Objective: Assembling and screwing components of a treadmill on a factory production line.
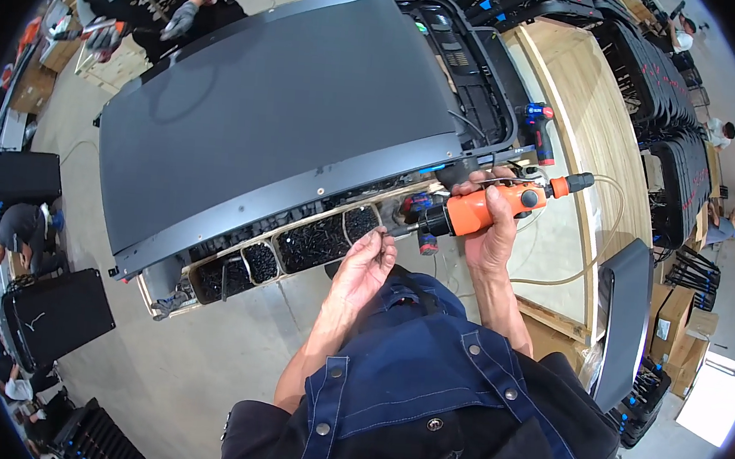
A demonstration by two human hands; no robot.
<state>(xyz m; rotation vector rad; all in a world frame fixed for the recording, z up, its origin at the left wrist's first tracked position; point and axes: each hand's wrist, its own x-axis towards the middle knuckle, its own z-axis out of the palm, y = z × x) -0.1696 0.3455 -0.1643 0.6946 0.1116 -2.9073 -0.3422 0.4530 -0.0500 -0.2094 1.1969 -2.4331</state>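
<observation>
An orange and black air screwdriver (474,212) lies in my right hand (495,227), its bit pointing left and its hose end to the right. The fingers of my left hand (367,260) are pinched together right at the tip of the bit; what they hold is too small to make out. Just beyond both hands stands a treadmill-like deck with a wide dark belt (283,93) and a grey side rail (336,188). Beneath the rail, next to my left hand, a wooden tray (270,284) has compartments of small black screws or fittings (310,241).
A red and blue cordless driver (541,133) stands at the deck's right end; another driver (424,221) hangs behind my tool. A pale air hose (584,277) loops across a wooden bench (601,118). Across the deck, a gloved co-worker (156,6) holds a tool. Black frames (655,88) are stacked right.
</observation>
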